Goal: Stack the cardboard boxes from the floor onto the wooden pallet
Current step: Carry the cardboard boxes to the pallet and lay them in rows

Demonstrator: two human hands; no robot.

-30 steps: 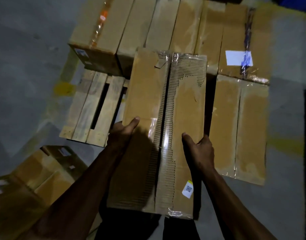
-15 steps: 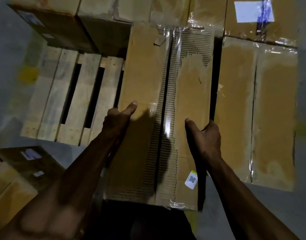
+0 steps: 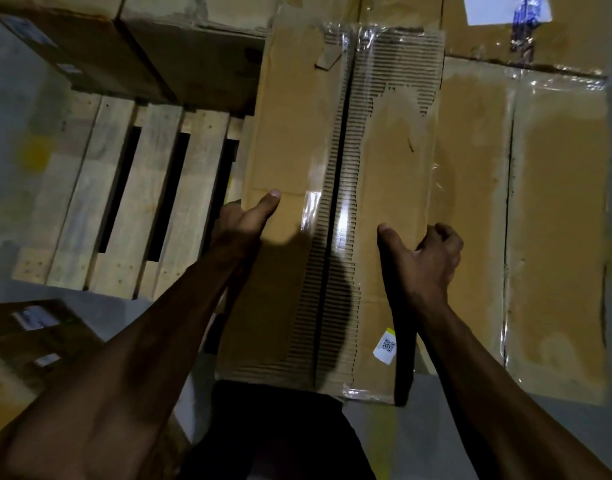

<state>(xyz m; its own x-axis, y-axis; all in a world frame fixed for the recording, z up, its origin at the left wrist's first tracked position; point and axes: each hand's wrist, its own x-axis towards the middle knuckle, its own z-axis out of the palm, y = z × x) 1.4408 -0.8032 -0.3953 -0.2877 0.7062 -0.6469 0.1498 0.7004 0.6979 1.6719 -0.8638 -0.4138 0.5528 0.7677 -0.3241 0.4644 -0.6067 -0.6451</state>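
Both hands clamp the long cardboard box [image 3: 335, 209]: our left hand [image 3: 244, 223] wraps its left edge, thumb on top, and our right hand [image 3: 424, 261] curls over its right edge. The box runs lengthwise away from us, between the bare slats of the wooden pallet [image 3: 124, 202] on our left and a stacked box [image 3: 554, 230] just beside it on the right. Compared with a second ago, the pallet and stacked boxes fill more of the view, and the carried box sits closer to them.

Single head-worn wide-angle view, steeply down and forward, close over the hands, pallet [image 3: 124, 188] at left.
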